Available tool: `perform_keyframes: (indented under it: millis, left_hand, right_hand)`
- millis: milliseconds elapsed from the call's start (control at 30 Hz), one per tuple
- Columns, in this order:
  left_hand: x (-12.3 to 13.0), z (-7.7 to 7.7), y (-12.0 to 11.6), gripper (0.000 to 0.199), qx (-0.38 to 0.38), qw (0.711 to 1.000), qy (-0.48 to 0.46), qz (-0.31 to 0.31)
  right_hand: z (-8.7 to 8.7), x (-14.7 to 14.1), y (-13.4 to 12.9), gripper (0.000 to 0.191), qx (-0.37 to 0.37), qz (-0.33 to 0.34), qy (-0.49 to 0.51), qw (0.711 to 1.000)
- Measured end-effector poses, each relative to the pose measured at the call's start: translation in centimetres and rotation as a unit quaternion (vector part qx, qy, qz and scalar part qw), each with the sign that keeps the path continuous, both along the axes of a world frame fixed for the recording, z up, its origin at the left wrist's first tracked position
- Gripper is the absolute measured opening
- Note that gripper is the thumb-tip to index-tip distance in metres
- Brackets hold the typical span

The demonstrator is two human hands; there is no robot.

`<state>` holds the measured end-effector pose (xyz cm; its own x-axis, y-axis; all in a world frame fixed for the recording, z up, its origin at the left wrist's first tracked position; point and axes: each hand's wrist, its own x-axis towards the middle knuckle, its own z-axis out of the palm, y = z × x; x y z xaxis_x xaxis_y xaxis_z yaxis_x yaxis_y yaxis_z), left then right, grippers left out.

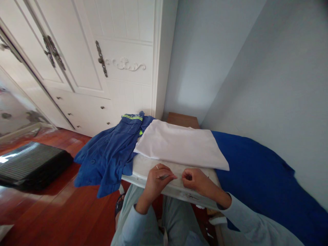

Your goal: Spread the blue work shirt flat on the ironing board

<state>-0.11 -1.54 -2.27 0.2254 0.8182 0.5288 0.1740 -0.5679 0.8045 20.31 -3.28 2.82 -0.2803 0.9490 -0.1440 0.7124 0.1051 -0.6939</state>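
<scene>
White wardrobe (125,24): contents hidden. Black ribbed case (33,164) lies flat on red floor (66,215), contents not visible. White desk (146,164) has a chipped front edge; blue garment (110,150) drapes its left end. Pale folded cloth (179,141) lies on the desk, long axis left to right, right end slightly nearer. Left hand (159,179) and right hand (195,179), fingers curled, just short of it; cannot tell whether either grips anything.

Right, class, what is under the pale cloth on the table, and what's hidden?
The white tabletop shows along the near edge of the pale cloth, whose right end overlaps blue fabric. Whatever else lies beneath is covered.
</scene>
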Motion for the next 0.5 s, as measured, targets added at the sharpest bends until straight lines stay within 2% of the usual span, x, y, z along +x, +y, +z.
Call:
perform_keyframes:
  millis: [100, 300, 400, 500]
  left_hand:
    - [-0.2, 0.3, 0.0, 0.024, -0.012, 0.999, -0.033, 0.0]
    - [-0.4, 0.7, 0.3, 0.018, -0.044, 0.996, -0.075, 0.005]
    - [-0.7, 1.0, 0.4, 0.017, -0.069, 0.995, -0.071, -0.013]
    - [-1.0, 1.4, 0.5, 0.018, -0.105, 0.993, -0.053, -0.021]
  right_hand:
    - [-0.1, 1.3, -0.7, 0.013, -0.022, -0.009, 0.046, 0.999]
    - [1.4, 3.2, -3.2, 0.026, -0.159, -0.049, 0.141, 0.976]
    - [2.2, 4.5, -4.6, 0.032, -0.172, -0.068, 0.152, 0.971]
    - [2.3, 6.2, -5.8, 0.032, -0.167, -0.069, 0.136, 0.974]
